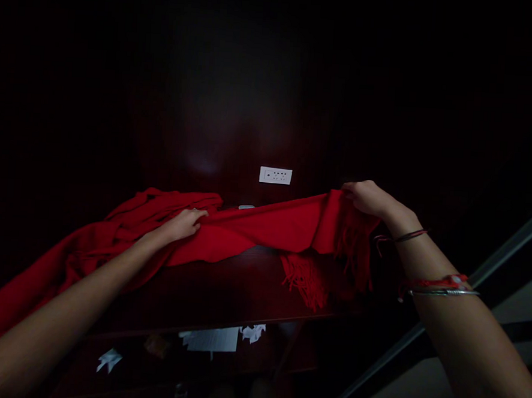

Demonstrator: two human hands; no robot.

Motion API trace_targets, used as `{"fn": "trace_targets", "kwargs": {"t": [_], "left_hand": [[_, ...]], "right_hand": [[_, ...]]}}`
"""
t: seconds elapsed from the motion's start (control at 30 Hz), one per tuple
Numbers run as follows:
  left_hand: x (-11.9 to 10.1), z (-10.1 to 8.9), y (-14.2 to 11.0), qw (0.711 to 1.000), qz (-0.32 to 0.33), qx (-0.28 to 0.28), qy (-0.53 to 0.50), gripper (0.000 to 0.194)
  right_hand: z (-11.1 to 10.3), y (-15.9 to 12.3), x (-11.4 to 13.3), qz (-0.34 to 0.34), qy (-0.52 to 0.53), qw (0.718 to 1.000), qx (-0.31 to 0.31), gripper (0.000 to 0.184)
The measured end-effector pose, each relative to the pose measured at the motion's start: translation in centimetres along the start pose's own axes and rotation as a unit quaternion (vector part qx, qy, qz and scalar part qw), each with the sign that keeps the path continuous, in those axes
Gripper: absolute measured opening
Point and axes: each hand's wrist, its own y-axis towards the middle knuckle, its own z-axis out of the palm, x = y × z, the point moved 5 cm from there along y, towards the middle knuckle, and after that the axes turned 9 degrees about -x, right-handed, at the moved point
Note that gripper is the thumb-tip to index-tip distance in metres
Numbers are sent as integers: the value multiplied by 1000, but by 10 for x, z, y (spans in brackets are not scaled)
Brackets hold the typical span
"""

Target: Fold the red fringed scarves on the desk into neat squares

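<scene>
A long red scarf with fringed ends stretches across a dark wooden desk top. My right hand pinches its upper edge near the fringe, lifting that end off the surface. Toward the scarf's middle, my left hand is closed on the cloth, fingers partly hidden. Left of that hand the rest lies in a bunched heap and trails to the lower left edge of view. Loose fringe hangs below the right hand, and more fringe rests on the desk top.
A white socket plate sits on the dark back panel. Under the desk top, a lower shelf bears a printed paper, a crumpled white paper and another white scrap. A pale metal frame runs diagonally at the right.
</scene>
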Motion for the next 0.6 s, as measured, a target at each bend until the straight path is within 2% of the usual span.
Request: {"fn": "trace_targets", "kwargs": {"t": [0.1,0.17,0.23,0.33,0.4,0.5,0.57,0.6], "left_hand": [[18,12,-12,995,-34,70,58,42],[30,13,-19,992,-71,75,66,39],[43,0,-20,990,-111,52,74,33],[59,-42,-9,984,-140,2,113,30],[64,-78,4,978,-136,-38,154,30],[66,-123,18,966,-130,-96,203,31],[66,-135,16,960,-127,-116,220,33],[67,-134,10,960,-120,-116,223,35]], "right_hand": [[12,3,-1,2,3,1000,20,29],[22,6,-1,1,0,999,39,29],[30,9,-2,5,-7,998,60,27],[36,18,-2,27,-15,997,68,26],[31,27,-1,56,-25,998,31,26],[18,35,4,111,-46,989,-80,28],[14,30,12,136,-49,976,-162,30],[16,22,18,138,-47,971,-192,31]]}}
